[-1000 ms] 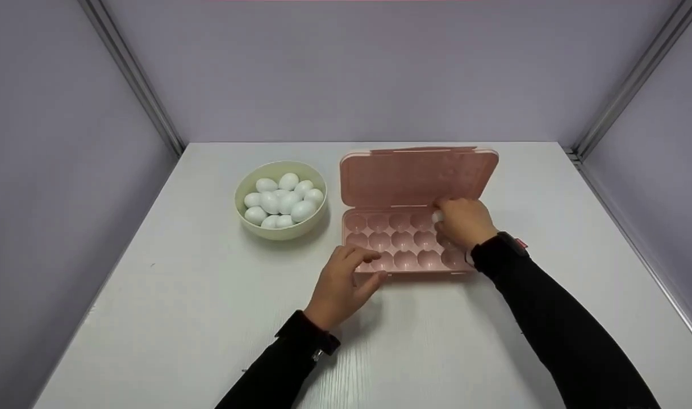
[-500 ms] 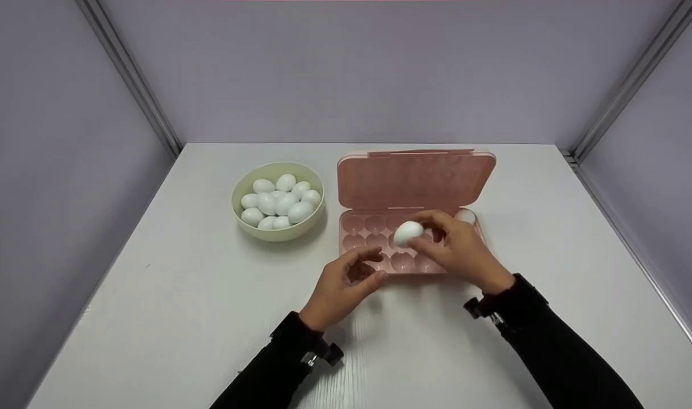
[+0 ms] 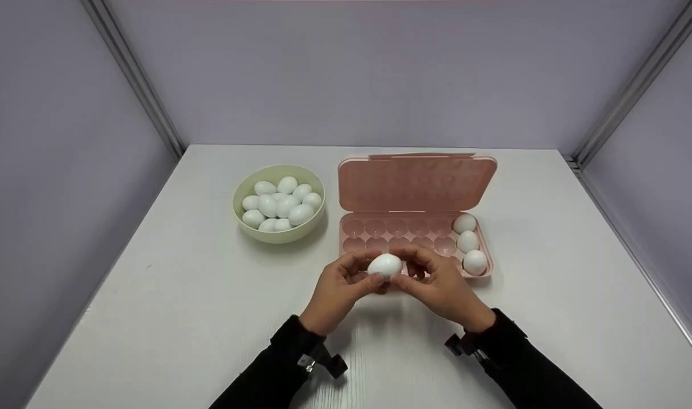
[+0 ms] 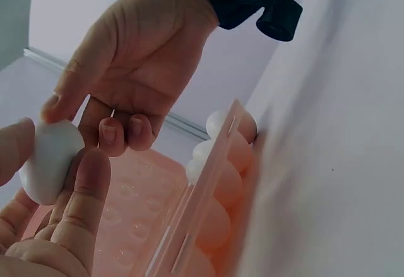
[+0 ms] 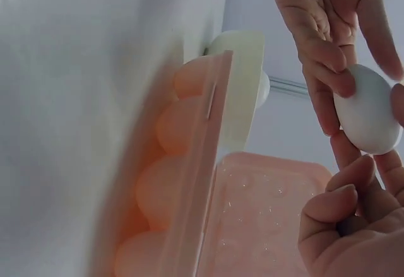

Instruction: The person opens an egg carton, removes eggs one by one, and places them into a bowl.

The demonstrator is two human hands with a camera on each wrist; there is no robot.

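Observation:
A white egg is held in front of and over the near edge of a pink egg carton. My left hand grips it from the left with thumb and fingers. From the right, my right hand pinches the same egg, its thumb and forefinger on the shell. In the left wrist view the egg sits between both hands' fingertips. The carton's lid stands raised at the back. Three eggs fill its right-hand column, the nearest egg being partly in front. The hands hide some front cups.
A pale green bowl heaped with several white eggs stands left of the carton. Both rest on a white table, with grey-lilac panels behind and at the sides.
The right hand has moved from the carton's back right toward the near middle, carrying the egg. It now meets the left hand, whose fingers have come onto the egg.

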